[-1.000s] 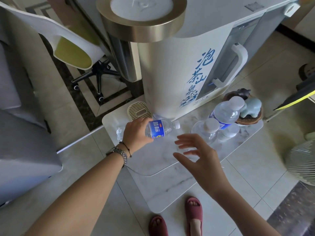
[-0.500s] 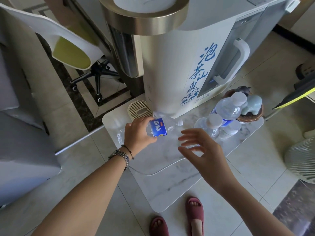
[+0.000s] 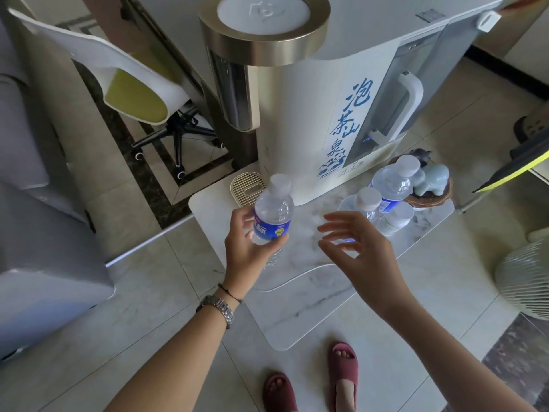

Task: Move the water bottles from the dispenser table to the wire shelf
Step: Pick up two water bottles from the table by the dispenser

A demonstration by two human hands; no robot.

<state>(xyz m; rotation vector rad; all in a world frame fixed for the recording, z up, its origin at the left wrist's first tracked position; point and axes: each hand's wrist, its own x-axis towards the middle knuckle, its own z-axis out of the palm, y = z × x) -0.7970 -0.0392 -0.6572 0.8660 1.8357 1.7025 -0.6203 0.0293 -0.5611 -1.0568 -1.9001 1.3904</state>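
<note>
My left hand (image 3: 248, 248) grips a clear water bottle (image 3: 274, 211) with a blue label and white cap, held upright above the marble dispenser table (image 3: 312, 281). My right hand (image 3: 361, 248) hovers open just to its right, fingers spread and holding nothing. Three more white-capped water bottles (image 3: 392, 185) stand clustered at the table's right end, close beyond my right fingertips. The wire shelf is not in view.
The tall white water dispenser (image 3: 297, 120) with blue lettering stands at the table's back, its drip grille (image 3: 248, 187) beside it. A dish with ceramic figurines (image 3: 432, 182) sits behind the bottles. A white swivel chair (image 3: 133, 87) is back left, a fan (image 3: 525, 275) at right.
My left hand lifted the bottle off the table and turned it from lying on its side to upright. My right hand stayed open, shifting slightly toward the bottle cluster.
</note>
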